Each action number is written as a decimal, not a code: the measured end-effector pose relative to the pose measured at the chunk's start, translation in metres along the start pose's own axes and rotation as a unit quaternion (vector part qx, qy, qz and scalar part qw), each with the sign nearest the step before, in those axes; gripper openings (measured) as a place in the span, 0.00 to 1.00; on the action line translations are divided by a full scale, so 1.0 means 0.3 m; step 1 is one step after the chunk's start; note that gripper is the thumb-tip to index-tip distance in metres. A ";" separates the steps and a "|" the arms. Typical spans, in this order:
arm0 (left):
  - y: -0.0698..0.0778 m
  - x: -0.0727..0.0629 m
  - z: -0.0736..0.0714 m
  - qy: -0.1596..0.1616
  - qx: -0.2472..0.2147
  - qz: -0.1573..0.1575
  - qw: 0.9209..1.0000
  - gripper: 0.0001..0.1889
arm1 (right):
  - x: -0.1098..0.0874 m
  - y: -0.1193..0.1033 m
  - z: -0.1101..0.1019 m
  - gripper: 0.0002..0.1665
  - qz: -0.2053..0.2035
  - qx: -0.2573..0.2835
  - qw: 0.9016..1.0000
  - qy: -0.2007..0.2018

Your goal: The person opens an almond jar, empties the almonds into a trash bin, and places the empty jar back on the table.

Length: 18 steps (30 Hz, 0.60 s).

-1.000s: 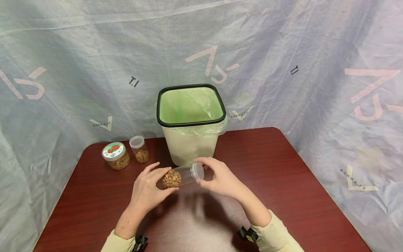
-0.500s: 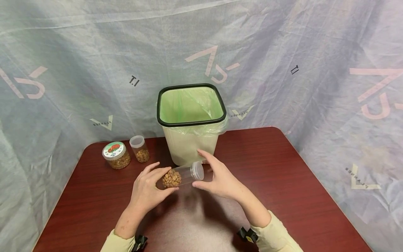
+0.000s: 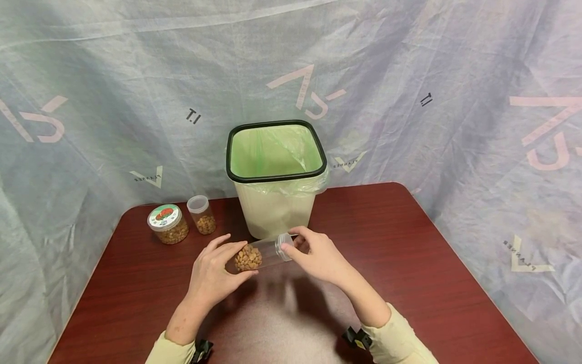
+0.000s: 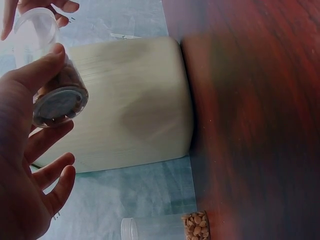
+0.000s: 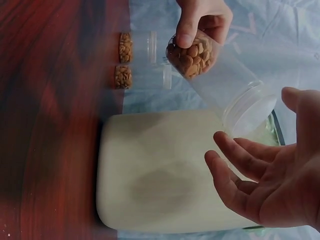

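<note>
Pale printed cloth (image 3: 182, 76) hangs behind a red-brown bench (image 3: 386, 242). Over its middle, the left hand (image 3: 215, 268) pinches the jar (image 3: 268, 247) between thumb and fingers at its base, tilted, with nuts (image 3: 248, 258) pooled there. The right hand (image 3: 320, 258) is spread about the lid (image 5: 250, 110); contact I cannot tell. The step looks like turning that lid: best grip its rim evenly with thumb and fingertips, brace the base without squeezing the thin wall, and have the lid end higher so nothing spills. Just beyond, toward the far edge, stands the bin (image 3: 275, 207); near the far left corner, a tub (image 3: 167, 230) and a slim jar (image 3: 205, 225).
</note>
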<state>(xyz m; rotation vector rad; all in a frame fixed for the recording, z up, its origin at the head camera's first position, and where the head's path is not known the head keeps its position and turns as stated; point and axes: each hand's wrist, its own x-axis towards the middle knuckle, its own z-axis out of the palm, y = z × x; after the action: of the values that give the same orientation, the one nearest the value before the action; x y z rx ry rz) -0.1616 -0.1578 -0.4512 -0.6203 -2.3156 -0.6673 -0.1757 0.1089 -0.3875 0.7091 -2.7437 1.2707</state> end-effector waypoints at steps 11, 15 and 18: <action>0.001 0.001 -0.006 -0.005 0.000 -0.004 1.000 0.34 | 0.000 0.005 -0.002 0.26 -0.064 0.008 0.998 -0.005; -0.001 0.001 -0.006 -0.011 0.001 -0.007 1.000 0.34 | 0.000 0.011 -0.001 0.28 -0.115 0.021 0.993 -0.008; -0.002 0.000 -0.004 -0.014 0.002 -0.008 1.000 0.34 | -0.001 0.012 -0.001 0.30 -0.135 0.026 0.990 -0.010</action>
<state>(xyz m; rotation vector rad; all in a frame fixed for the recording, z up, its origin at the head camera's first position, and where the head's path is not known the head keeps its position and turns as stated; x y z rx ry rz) -0.1615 -0.1590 -0.4506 -0.6134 -2.3493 -0.6656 -0.1769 0.1113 -0.3898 1.0602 -2.5256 1.2822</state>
